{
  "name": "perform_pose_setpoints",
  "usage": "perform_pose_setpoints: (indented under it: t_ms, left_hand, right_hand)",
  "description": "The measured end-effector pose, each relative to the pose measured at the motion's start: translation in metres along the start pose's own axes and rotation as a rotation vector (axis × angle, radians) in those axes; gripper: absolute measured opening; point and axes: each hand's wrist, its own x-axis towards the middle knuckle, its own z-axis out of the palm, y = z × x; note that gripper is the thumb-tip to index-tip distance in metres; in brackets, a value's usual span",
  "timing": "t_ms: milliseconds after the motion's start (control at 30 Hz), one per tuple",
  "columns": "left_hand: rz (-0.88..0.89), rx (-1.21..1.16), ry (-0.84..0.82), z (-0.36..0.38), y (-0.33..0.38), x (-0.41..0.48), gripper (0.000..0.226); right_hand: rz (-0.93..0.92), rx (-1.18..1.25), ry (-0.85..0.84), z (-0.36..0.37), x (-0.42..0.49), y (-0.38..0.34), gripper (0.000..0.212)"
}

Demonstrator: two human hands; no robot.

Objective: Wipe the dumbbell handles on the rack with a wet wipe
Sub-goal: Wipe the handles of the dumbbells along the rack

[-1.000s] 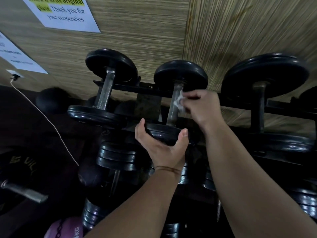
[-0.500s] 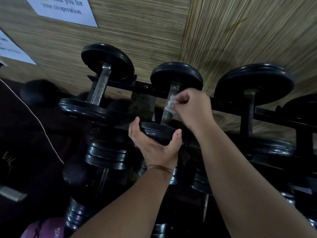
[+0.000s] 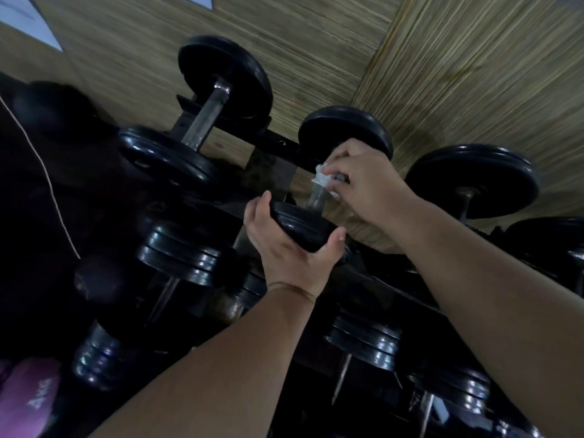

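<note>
Head view: wet wipe inside right hand

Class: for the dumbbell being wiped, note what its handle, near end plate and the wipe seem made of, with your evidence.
Handle: bare metal, probably steel; grey, dull sheen. Near end plate: black, glossy, perhaps rubber-coated or painted metal; rim highlights. Wipe: white, crumpled, soft paper-like cloth.

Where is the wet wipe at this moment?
In the head view, the wet wipe is right of centre, held by the right hand against the middle dumbbell's handle, above the plate the left hand grips.
</note>
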Motion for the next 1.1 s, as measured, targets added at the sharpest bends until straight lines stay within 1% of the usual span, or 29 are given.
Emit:
perform_pose_setpoints:
  t_ms: [133,200,267,300,333,433,500,667,700,767,833,933,1033,1100]
  left_hand:
    - [-0.031,0.009,-0.021,-0.002,0.004,0.001,0.119]
    - [-0.026,0.017,-0.020,-0.003,0.004,0.001,0.119]
    - [-0.033,0.020,-0.029,-0.004,0.004,0.001,0.120]
    - [-0.039,0.019,-0.037,-0.005,0.004,0.001,0.121]
    - [-0.044,0.018,-0.044,-0.006,0.005,0.001,0.121]
    - [-0.046,0.023,-0.055,-0.008,0.006,0.001,0.121]
    - [-0.044,0.028,-0.057,-0.008,0.006,0.001,0.120]
    - [-0.016,0.047,-0.027,-0.007,0.005,0.001,0.118]
    - [-0.008,0.044,-0.022,-0.007,0.005,0.001,0.114]
    - [-0.006,0.037,-0.024,-0.006,0.004,0.002,0.108]
    - [-0.011,0.037,-0.031,-0.005,0.003,0.002,0.109]
    - [-0.003,0.048,-0.025,-0.004,0.000,0.002,0.115]
    - [0.027,0.041,-0.007,-0.003,-0.001,0.002,0.111]
    - [0.049,0.039,0.005,-0.003,-0.002,0.002,0.107]
  right_hand:
    - [-0.027,-0.117,-0.155,-0.014,0.014,-0.010,0.023]
    - [-0.123,-0.188,-0.298,-0.014,0.013,-0.022,0.023]
    - [-0.230,-0.221,-0.427,-0.009,0.010,-0.030,0.027]
    - [-0.244,-0.228,-0.458,-0.009,0.010,-0.032,0.028]
    - [-0.240,-0.222,-0.453,-0.010,0.012,-0.031,0.027]
    - [-0.145,-0.163,-0.343,-0.017,0.020,-0.024,0.020]
    - [-0.118,-0.137,-0.294,-0.017,0.017,-0.022,0.019]
    - [-0.246,-0.161,-0.343,-0.006,-0.007,-0.024,0.026]
    - [-0.267,-0.182,-0.332,-0.007,-0.007,-0.021,0.027]
    - [-0.275,-0.222,-0.234,-0.007,-0.001,-0.013,0.025]
    - [-0.145,-0.203,-0.108,-0.006,0.007,-0.004,0.024]
    - [0.079,-0.099,0.059,0.004,0.009,-0.003,0.026]
    - [0.201,-0.011,0.164,0.019,-0.005,-0.015,0.027]
    - [0.273,0.056,0.194,0.025,-0.018,-0.018,0.022]
